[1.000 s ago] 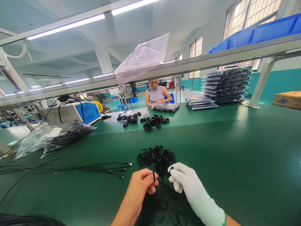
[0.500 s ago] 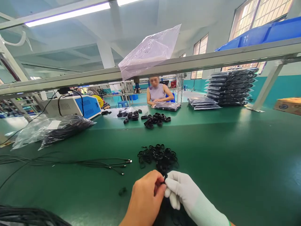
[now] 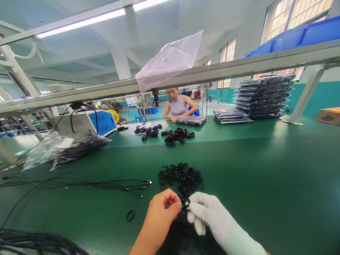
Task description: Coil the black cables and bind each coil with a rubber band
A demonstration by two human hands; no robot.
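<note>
Pinching one black band [image 3: 185, 204], fingers of left hand [image 3: 162, 213] and right hand [image 3: 210, 216] meet.

Green table [image 3: 265, 170]: black band pile [image 3: 180, 176], loose cables [image 3: 106, 184], bagged bundles [image 3: 66, 150], stacked packs [image 3: 265, 95].

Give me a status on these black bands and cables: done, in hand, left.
Seemingly done: coiled cable bundles and stacked bagged packs farther up the table. In hand: the left hand and gloved right hand pinch one black band between them. Left: the pile of loose bands just beyond, and straight cables at the left.
</note>
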